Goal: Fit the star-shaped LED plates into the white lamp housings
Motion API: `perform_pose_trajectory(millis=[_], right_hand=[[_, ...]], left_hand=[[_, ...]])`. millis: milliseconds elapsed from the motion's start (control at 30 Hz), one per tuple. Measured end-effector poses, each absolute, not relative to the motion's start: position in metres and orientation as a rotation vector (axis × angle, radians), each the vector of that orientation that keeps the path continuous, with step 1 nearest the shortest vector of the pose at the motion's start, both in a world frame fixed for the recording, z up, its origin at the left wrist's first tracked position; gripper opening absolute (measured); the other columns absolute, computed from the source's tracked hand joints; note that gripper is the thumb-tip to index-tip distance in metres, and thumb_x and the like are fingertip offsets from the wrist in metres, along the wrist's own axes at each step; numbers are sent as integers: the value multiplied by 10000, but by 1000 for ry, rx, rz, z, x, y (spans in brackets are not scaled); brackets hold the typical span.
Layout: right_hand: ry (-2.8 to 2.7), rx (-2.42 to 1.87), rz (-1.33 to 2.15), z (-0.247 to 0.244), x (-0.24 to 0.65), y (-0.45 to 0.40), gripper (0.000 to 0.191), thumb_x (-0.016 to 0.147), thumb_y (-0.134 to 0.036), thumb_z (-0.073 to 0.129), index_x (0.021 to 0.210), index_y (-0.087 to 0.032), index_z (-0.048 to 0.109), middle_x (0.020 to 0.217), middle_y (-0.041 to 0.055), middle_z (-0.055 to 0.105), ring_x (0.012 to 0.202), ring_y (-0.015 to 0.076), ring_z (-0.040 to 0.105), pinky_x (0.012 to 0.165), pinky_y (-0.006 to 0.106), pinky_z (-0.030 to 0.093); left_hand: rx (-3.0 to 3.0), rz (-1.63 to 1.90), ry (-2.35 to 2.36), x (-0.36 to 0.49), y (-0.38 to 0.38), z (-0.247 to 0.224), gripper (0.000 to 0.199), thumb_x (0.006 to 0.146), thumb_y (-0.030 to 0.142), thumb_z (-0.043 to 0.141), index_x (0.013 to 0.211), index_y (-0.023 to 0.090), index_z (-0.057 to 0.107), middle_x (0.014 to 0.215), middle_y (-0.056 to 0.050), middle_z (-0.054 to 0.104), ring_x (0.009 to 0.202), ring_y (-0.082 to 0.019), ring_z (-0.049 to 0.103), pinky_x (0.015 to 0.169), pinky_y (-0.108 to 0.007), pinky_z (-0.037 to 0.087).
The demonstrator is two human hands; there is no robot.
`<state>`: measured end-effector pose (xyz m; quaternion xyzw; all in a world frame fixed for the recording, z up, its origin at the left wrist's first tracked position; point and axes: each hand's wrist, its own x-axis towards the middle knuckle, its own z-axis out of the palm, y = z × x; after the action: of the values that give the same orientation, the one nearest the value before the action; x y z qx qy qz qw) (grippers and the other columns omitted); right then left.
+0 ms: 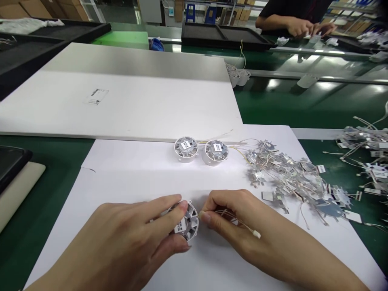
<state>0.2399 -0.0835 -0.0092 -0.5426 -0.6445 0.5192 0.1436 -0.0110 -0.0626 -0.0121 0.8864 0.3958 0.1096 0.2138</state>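
My left hand [130, 242] grips a round white vaned housing [190, 222] by its rim, tilted, with a printed label on its face. My right hand [230, 222] is shut on a thin wire lead [239, 220] with a white connector end [257, 234], pinching it right beside the housing's edge. Both hands rest on a white paper sheet [130, 173]. Two similar labelled housings [186, 148] [215, 152] stand further ahead. To the right lies a heap of metal plates with wires [287, 178].
A large white board [121, 109] lies beyond the sheet. More wired plates [363, 141] lie on the green bench [39, 194] at right. Black trays [226, 36] and white cups [238, 76] stand behind. A co-worker's hands [303, 28] work across the far bench.
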Motion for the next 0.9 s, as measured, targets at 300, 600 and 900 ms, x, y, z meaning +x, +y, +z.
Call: perform_pose_trajectory(millis=[300,600,900], right_hand=[[-1962,-1604,1393,-7,238,-83,251,1045,-243,569,797,-229,605,785,10,670,720,206,605,615,313,407],[-1701,-1547,1760,-8,247,-69,248,1076,-257,632,844,-199,696,729,-15,666,683,167,617,641,281,451],[-1504,-1453,1913,-9,257,-63,272,1011,-315,745,784,-183,675,660,-39,629,627,127,582,599,239,441]], left_hand=[[2723,205,1070,-25,-77,-23,360,1172,417,363,1320,336,681,1258,-9,836,861,-266,849,555,-345,644],[2841,437,905,-13,-61,-30,447,1192,560,280,1392,252,535,1271,-99,825,1021,-301,845,797,-413,716],[2276,518,927,-12,-51,-31,312,1064,523,662,1356,432,597,1337,52,781,1144,-206,805,846,-214,685]])
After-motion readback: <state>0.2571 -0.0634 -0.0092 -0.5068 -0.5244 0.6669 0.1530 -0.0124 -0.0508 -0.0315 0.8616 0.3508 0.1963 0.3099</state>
